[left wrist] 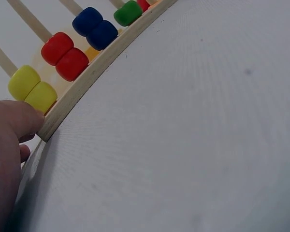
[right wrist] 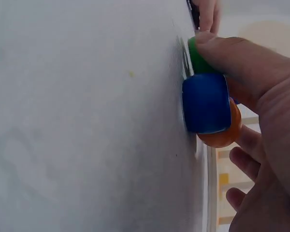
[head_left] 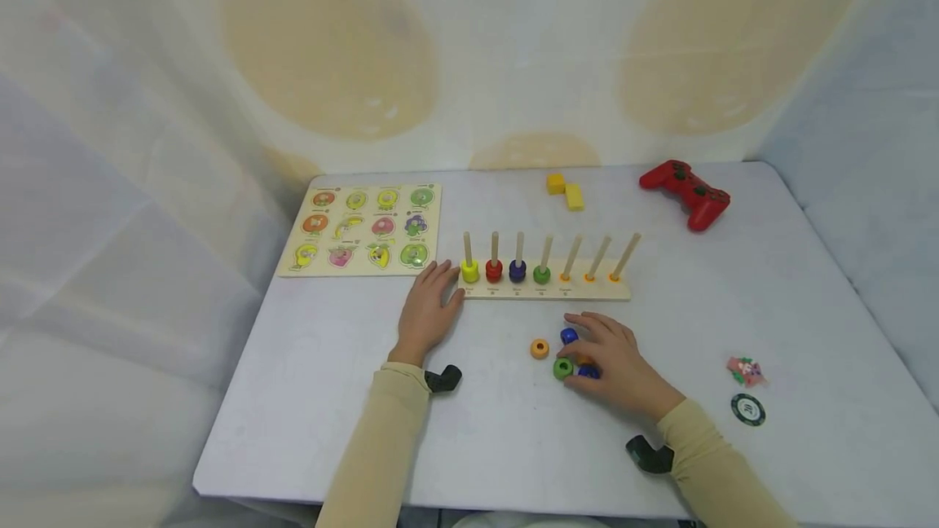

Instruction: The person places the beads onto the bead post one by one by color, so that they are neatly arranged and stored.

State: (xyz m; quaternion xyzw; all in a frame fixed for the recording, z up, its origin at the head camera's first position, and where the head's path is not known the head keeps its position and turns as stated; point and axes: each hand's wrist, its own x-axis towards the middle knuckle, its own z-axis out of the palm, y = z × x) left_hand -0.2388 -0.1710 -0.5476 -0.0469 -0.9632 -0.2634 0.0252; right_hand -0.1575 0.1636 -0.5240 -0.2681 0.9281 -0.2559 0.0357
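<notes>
My left hand (head_left: pixel 425 314), fingers spread, touches the peg board (head_left: pixel 590 293) at left. In front of it, my right hand (head_left: pixel 622 367) pinches a green bead (head_left: pixel 563 376).

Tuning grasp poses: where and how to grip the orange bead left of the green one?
Probably pinch the orange bead from above, across its near and far outer walls: it's round, lies hole-up, and the green bead sits to its right.
</notes>
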